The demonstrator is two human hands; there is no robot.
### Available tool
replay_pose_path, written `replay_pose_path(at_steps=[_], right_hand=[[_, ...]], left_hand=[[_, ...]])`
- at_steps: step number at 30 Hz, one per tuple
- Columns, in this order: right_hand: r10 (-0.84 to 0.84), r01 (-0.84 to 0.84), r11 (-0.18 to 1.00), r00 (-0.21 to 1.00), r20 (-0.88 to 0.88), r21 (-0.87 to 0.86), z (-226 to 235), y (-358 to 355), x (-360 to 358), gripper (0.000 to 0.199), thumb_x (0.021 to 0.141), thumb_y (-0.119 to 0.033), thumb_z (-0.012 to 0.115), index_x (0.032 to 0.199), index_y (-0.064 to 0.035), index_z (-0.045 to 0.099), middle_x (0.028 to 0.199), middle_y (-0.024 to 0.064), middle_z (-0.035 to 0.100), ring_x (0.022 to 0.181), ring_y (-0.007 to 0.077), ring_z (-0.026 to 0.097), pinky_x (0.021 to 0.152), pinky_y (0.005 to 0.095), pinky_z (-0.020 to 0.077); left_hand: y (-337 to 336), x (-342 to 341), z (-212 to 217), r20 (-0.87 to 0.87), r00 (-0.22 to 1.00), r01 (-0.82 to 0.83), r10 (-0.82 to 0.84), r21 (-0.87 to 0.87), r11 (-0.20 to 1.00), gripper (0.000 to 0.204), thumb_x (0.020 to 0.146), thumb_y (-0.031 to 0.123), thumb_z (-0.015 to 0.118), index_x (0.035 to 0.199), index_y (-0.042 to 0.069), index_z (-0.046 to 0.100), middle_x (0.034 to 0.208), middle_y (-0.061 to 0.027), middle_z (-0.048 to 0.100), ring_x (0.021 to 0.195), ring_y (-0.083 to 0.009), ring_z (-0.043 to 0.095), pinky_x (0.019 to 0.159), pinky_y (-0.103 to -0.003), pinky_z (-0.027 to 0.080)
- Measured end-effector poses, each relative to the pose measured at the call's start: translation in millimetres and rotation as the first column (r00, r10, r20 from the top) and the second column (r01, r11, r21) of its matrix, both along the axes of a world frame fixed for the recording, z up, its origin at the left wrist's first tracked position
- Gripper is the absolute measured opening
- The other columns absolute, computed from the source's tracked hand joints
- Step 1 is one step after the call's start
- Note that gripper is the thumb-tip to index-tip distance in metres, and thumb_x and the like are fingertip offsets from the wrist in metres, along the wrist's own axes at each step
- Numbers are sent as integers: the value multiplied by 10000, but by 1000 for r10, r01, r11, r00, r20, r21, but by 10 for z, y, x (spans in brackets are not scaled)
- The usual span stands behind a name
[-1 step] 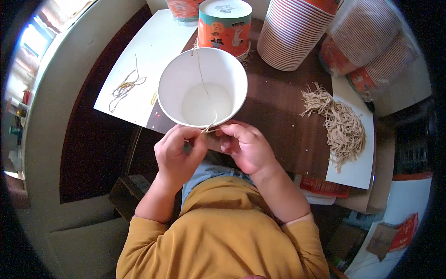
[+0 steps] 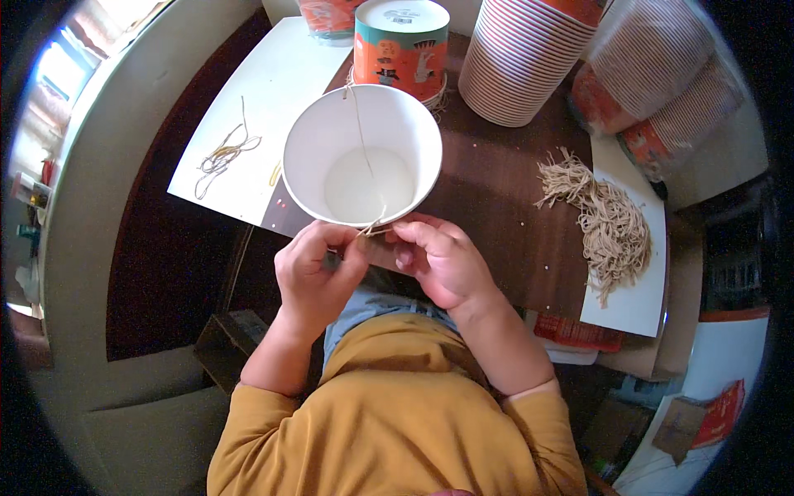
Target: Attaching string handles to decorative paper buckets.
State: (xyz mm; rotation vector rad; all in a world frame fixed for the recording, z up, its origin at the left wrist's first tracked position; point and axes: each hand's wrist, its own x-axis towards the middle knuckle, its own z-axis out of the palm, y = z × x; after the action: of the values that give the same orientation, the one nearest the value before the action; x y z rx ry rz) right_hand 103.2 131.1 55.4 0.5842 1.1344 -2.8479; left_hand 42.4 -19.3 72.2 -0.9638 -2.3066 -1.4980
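Your left grip (image 2: 313, 264) and right grip (image 2: 447, 260) pinch the string (image 2: 376, 231) at the near rim of the bucket (image 2: 313, 153); a heap of strings (image 2: 610, 231) lies right on the counter (image 2: 496, 240).

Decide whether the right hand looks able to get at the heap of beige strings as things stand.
Probably yes, though the right hand seems busy pinching string at the near rim of the white bucket. The beige heap lies uncovered on that hand's side, with flat brown tabletop between.
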Motion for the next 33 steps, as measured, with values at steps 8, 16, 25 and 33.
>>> replay_pose_path(at_steps=[8,16,25,33], right_hand=[[0,16,923,999,-43,384,-54,43,-19,201,881,-128,542,1005,11,618,919,60,656,824,119,599,775,277,487],[-91,230,579,972,-218,782,92,22,96,166,848,-116,631,983,-21,610,937,70,600,773,140,566,740,282,474],[154,639,-299,766,-625,709,152,-40,-82,214,761,-170,686,949,-110,604,972,49,560,885,252,524,800,410,377],[191,656,-337,750,-633,675,208,-26,-109,134,770,-204,669,784,-121,565,839,25,560,817,248,520,762,428,363]], left_hand=[[30,60,7,421,899,41,-120,192,981,74,808,37,680,790,-19,635,669,-8,622,613,-33,535,552,-195,444],[84,-51,2,413,866,87,-281,429,899,49,857,20,646,850,-28,638,759,-9,601,663,-24,506,562,-168,402],[134,-121,114,160,944,230,-289,308,923,31,831,3,651,841,-24,638,809,-75,596,732,-111,553,633,-213,434],[42,-98,299,243,826,258,-509,639,724,42,851,2,604,833,-16,571,853,-69,535,705,-100,492,624,-210,396]])
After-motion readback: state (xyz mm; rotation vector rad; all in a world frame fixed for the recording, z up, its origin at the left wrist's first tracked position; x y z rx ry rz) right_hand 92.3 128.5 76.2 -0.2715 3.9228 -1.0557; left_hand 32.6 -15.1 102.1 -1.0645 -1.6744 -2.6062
